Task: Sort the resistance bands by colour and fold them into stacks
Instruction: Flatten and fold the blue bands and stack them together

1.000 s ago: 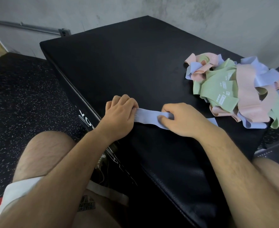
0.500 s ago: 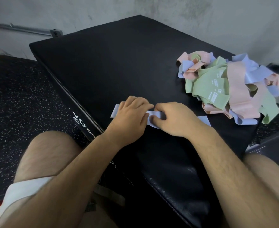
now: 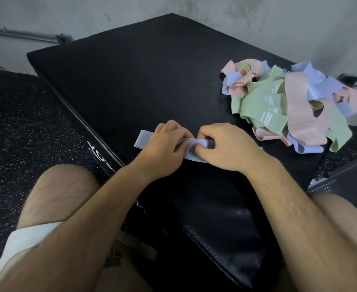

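From the head camera, the only view here, both hands meet over a single blue band (image 3: 143, 141) lying flat on the black padded surface (image 3: 131, 81), close to its near edge.

The left hand (image 3: 165, 144) lies on top of the band with its fingers curled down onto it and the thumb against the near side. One loose end of the band sticks out past its knuckles on the outer side. The right hand (image 3: 221, 146) touches the left, fingers bent tight. Its thumb and fingertips pinch a raised crease of the band between the two hands. A sliver of blue also shows beyond the right wrist. How many layers the fold already has is hidden under the hands, so I cannot say whether this is the first fold or a later one.

Beyond the right hand and further out to that side sits the heap (image 3: 289, 106) of pink, green and blue bands, tangled together and well apart from the hands. Its far side hangs over the edge of the surface.

By my reading the job is barely started. One band is pulled out and part-folded. No finished stack of any colour shows anywhere near the hands, and the whole heap is left to separate, fold and pile.
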